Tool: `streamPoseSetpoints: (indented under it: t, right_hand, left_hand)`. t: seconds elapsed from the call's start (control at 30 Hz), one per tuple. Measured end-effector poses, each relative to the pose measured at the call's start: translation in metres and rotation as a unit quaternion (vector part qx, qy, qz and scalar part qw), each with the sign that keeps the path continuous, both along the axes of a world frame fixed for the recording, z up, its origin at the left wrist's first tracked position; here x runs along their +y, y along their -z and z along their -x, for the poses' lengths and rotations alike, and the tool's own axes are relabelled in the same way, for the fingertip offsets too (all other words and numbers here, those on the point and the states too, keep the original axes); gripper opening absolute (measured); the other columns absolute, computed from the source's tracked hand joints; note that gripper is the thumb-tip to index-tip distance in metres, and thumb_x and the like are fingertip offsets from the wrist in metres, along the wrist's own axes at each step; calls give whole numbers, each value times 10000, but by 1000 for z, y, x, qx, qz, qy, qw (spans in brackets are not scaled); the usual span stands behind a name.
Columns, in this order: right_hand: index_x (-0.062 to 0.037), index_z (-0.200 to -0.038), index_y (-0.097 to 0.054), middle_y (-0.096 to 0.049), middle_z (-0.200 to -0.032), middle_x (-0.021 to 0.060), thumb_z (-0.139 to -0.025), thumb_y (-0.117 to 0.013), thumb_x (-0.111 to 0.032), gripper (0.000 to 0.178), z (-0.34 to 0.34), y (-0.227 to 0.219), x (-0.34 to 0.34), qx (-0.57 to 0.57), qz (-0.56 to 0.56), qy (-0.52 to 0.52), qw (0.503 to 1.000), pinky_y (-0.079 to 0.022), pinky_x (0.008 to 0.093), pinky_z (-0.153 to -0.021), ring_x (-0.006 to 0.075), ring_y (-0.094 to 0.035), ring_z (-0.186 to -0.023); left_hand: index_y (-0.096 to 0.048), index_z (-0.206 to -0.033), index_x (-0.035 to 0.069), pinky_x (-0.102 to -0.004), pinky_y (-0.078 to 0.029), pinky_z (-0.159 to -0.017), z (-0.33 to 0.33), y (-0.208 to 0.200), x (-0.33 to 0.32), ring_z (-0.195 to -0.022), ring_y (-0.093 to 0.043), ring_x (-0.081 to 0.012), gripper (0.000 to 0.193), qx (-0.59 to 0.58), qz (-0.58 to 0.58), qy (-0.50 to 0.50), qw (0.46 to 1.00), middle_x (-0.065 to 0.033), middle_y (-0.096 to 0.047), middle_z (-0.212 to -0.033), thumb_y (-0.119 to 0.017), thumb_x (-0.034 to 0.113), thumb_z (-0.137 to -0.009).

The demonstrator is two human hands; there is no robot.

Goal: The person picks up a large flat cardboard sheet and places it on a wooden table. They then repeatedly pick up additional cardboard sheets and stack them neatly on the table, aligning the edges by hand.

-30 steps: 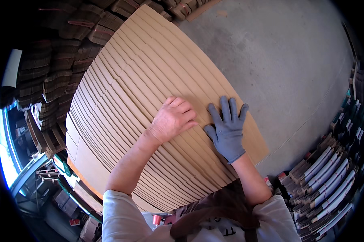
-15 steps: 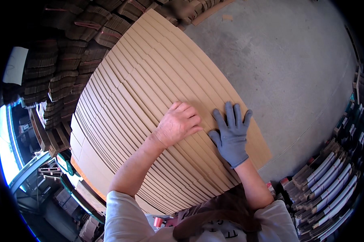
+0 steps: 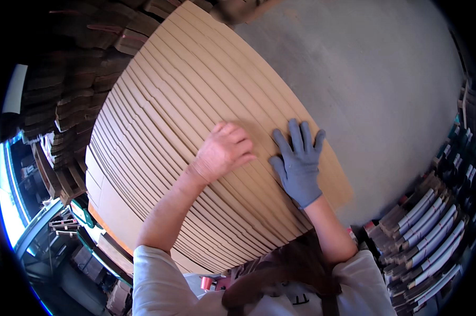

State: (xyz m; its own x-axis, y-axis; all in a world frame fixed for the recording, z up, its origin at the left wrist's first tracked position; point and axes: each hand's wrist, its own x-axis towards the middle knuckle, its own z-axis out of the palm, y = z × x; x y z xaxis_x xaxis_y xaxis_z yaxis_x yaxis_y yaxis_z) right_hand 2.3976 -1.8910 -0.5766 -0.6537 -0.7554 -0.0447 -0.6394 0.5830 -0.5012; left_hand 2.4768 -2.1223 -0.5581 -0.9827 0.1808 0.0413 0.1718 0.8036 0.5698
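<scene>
Flat brown cardboard sheets (image 3: pixel 196 68), overlapped like shingles, slope away in front of me, their edges forming many parallel ridges. My left hand (image 3: pixel 223 150) is bare and rests over the middle of them. Its fingers are curled and closed, and what lies under the fingertips is hidden. Beside it, my right hand (image 3: pixel 299 171), in a grey glove, presses flat on the sheets near their right side. Its fingers are spread, with nothing gripped.
Stacks of bundled cardboard (image 3: pixel 74 84) rise at the far left. More stacked bundles (image 3: pixel 422 231) stand at the right. Grey concrete floor (image 3: pixel 364 79) runs beyond the sheets. Near my body at the bottom sits a red spool (image 3: pixel 206 283).
The whole view has shifted slightly, so sheets and hands appear a little higher and further left. Both hands keep nearly the same pose on the cardboard.
</scene>
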Motion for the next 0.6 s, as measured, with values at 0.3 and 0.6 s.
streamPoseSetpoints:
  t: [0.3,0.6]
  right_hand:
    - [-79,-1370,-562,-449,-1513,209,-958,-649,-198,438,-4,-14,40,4,47,71,996,-262,601,-1206,441,-421,-1397]
    - [-137,-969,-649,-679,-904,87,-884,-739,-255,171,-80,-50,103,-138,-112,115,977,-533,469,-707,328,-670,-795]
  left_hand:
    - [-670,-858,120,-416,-454,-913,-2,2,2,-962,-580,-253,246,5,-11,-12,1000,-24,-619,-946,-841,265,-759]
    - [-661,-856,107,-428,-448,-929,2,1,4,-975,-578,-275,245,1,-22,-12,1000,-36,-614,-932,-846,233,-757]
